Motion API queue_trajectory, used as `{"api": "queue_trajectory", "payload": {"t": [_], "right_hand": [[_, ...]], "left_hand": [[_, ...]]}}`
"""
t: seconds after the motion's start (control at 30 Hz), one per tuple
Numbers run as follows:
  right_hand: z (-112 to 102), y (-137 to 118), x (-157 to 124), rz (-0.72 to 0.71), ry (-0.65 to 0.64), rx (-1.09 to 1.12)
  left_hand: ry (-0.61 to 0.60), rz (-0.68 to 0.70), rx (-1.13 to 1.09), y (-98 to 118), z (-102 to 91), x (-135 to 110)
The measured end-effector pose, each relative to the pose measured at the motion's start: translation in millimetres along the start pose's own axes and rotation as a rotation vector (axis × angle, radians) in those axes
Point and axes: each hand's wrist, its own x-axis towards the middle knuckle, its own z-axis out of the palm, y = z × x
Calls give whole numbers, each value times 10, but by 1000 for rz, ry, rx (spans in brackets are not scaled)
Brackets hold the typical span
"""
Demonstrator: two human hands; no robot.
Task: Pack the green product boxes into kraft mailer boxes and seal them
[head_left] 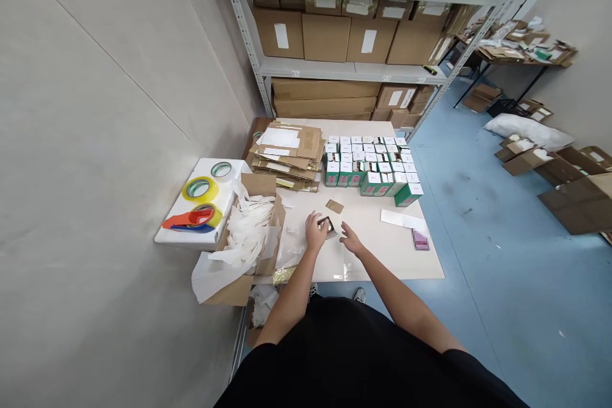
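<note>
The person's left hand (314,231) is curling around the left side of a small open box (331,229), its thumb and fingers closing on the rim; exactly how far the fingertips are going inside is too small to tell. The right hand (351,240) is hovering just beside the box on the other side, its fingers loosely spread and holding nothing visible. The box is sitting near the middle of the pale tabletop (373,261), close to the near edge, with a flat brown cardboard piece (335,206) lying just beyond it.

The work on this box is apparently midway: its top is standing open and its dark interior is showing, so closing it seems to be remaining. Farther back, green-and-white cartons (370,158) are standing in tight rows. Many are showing flat white tops, while several are gaping with brown edges visible, so the group is looking only partly closed up. Whether those rows are finished or waiting cannot be told. To the right, a white strip (398,218) and a blurred purple item (421,240) are lying apart from both hands.
</note>
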Motion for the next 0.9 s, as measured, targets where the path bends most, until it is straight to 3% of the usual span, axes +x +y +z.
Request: {"api": "queue_trajectory", "payload": {"t": [0.1, 0.2, 0.33, 0.47, 0.6, 0.73, 0.9], "right_hand": [[17, -1, 16, 10, -1, 13], [31, -6, 20, 6, -8, 12], [13, -19, 27, -7, 17, -8], [7, -54, 38, 1, 51, -51], [145, -144, 81, 14, 42, 23], [356, -359, 207, 44, 22, 58], [624, -711, 468, -23, -50, -1]], "left_hand": [[119, -318, -151, -171, -50, 42], [20, -470, -317, -287, -2, 59], [-130, -447, -381, -293, 165, 42], [-148, -401, -328, -229, 296, 10], [-194, -316, -361, -233, 357, 6], [-205, -300, -362, -334, 301, 150], [-134, -323, -316, -398, 42, 557]]}}
